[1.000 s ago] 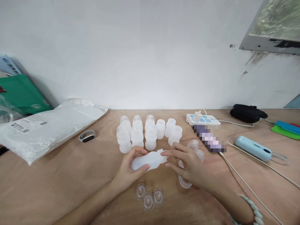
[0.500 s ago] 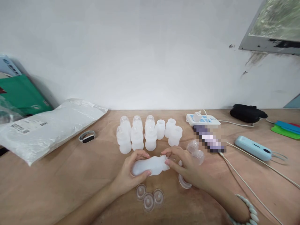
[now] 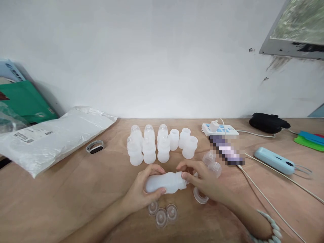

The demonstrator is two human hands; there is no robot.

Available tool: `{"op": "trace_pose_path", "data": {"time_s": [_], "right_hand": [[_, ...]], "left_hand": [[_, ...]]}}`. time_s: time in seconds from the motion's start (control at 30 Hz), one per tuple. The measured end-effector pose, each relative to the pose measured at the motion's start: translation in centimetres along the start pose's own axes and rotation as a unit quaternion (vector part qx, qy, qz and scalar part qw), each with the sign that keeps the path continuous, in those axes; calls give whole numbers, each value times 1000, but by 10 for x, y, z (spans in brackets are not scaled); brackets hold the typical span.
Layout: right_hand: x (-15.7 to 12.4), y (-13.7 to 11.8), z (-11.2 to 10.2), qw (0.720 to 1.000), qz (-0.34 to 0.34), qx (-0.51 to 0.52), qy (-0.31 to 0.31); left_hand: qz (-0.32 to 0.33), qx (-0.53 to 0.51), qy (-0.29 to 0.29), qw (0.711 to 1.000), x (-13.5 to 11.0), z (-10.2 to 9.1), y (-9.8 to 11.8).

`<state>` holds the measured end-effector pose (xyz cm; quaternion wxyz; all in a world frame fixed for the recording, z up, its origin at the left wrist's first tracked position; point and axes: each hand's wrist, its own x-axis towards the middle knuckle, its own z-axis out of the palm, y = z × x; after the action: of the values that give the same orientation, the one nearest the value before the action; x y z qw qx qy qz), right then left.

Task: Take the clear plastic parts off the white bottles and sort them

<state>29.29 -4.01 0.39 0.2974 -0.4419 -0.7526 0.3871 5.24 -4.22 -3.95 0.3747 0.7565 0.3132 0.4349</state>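
Observation:
My left hand is wrapped round the body of a white, translucent baby bottle, which lies sideways with its neck to the right. My right hand pinches the white screw ring at the bottle's neck, and its fingers partly cover the mouth end. Below the bottle, three clear silicone nipples lie on the table. A loose white ring is beside my right palm, partly hidden by it. Clear domed caps lie just behind my right hand.
Several capped bottles stand in rows at the back, with uncapped bottles to their right. A phone, a power strip and a blue device with cables lie rightward. At left are a fitness band and a white plastic parcel.
Both hands and the bottle have shifted slightly right and down. The right fingers have moved around the neck ring. The other things stay where they were.

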Motion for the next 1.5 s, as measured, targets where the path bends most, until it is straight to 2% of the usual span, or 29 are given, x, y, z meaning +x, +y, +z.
{"op": "trace_pose_path", "data": {"time_s": [0.13,0.33,0.4,0.53,0.73,0.8,0.9,0.97,1.03,1.13,1.23,1.3,1.4,1.5], "right_hand": [[-2,-6,-8,999,-42,6,-11],[-1,5,9,999,37,17,14],[-1,7,9,999,36,21,18],[-2,2,-1,999,-34,39,-10],[-2,4,-6,993,-112,-45,-18],[-1,8,-6,985,-160,-69,-19],[1,13,-5,965,-240,-105,-11],[1,14,-4,953,-274,-130,2],[1,14,-3,946,-289,-144,11],[0,12,-2,956,-260,-138,7],[-1,9,-2,980,-176,-93,6],[-1,8,0,991,-121,-49,5],[0,6,2,998,-66,18,1],[0,6,6,998,-19,63,6]], "left_hand": [[-37,-45,25,998,1,0,1],[18,15,13,1000,0,-1,1],[11,4,14,1000,1,-1,1],[-33,-66,29,997,2,0,1],[-90,-115,21,989,6,-3,4],[-128,-171,-3,977,8,-4,5],[-194,-276,-37,941,11,-4,3],[-221,-318,-42,921,12,-3,1],[-230,-327,-43,915,12,-3,-2],[-202,-277,-41,939,10,-2,-4],[-118,-149,-3,982,7,-2,-1],[-66,-48,24,996,5,-2,2],[-1,71,41,997,1,-1,6],[78,143,42,986,-2,0,7]]}}
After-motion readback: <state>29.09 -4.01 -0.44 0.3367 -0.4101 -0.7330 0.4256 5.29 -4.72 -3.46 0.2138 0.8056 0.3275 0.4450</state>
